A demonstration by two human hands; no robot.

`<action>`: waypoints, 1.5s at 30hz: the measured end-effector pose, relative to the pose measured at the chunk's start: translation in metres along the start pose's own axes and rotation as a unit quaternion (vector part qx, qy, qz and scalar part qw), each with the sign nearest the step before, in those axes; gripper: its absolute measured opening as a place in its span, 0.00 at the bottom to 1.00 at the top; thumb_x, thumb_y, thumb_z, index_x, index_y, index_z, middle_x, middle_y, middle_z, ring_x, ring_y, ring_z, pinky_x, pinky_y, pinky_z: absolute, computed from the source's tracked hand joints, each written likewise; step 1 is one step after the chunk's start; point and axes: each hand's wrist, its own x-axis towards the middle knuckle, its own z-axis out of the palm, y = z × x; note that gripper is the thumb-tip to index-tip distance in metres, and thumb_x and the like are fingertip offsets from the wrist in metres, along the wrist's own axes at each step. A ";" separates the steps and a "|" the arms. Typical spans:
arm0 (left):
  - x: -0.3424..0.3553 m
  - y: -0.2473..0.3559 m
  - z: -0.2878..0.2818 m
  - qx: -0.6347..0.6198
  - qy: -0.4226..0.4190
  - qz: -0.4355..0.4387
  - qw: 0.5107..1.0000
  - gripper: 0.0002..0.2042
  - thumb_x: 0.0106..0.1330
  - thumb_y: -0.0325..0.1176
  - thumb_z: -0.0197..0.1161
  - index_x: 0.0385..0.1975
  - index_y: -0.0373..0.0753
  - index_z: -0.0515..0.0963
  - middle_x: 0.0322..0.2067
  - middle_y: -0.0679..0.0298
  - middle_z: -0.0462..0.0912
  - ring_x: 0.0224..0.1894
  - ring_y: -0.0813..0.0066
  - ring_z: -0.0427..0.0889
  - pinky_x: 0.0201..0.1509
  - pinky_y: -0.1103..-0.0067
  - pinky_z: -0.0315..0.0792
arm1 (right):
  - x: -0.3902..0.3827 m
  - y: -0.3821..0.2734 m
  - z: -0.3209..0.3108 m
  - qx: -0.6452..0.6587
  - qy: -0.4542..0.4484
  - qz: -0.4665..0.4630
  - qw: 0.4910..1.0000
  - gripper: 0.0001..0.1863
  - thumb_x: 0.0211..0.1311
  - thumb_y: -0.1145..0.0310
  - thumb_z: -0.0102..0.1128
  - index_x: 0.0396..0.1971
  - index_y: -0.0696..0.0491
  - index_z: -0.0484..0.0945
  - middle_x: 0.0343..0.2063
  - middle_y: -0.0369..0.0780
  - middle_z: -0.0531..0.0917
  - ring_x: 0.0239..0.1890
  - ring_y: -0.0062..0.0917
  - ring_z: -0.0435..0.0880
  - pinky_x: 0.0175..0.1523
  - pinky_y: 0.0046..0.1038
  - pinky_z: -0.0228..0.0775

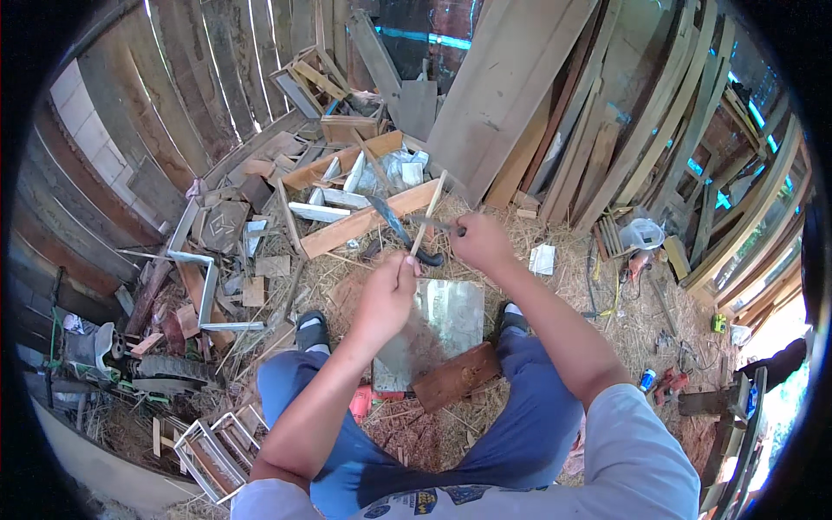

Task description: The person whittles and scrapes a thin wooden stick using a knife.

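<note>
My left hand (pixel 394 295) grips a thin pale wooden stick (pixel 432 204) held angled up and away from me. In my right hand (pixel 481 243) is a knife (pixel 438 224) with a dark handle, its blade crossing the stick above my left hand; whether they touch I cannot tell. Behind them is a long blue-grey tool (pixel 390 221) with a black curved handle, near a long plank (pixel 329 232). Between my feet, below my hands, are a pale reflective panel (pixel 455 308) with sawdust and a brown wooden block (pixel 457 375).
Scrap wood (pixel 221 225) lies at the left, with a wheeled machine (pixel 169 374) and small frames (pixel 221 451). Planks (pixel 641 130) lean on the back and right walls. A red power tool (pixel 670 386), a blue can (pixel 647 380), cords and straw are on the floor at the right.
</note>
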 end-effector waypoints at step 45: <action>-0.011 0.010 0.007 -0.300 -0.096 -0.218 0.924 0.13 0.82 0.41 0.45 0.34 0.44 0.70 0.19 0.76 0.62 0.16 0.86 0.57 0.19 0.82 0.54 | 0.026 0.022 -0.017 0.019 0.030 0.105 0.994 0.17 0.59 0.57 0.60 0.39 0.52 0.89 0.36 0.52 0.88 0.41 0.49 0.88 0.50 0.46 0.80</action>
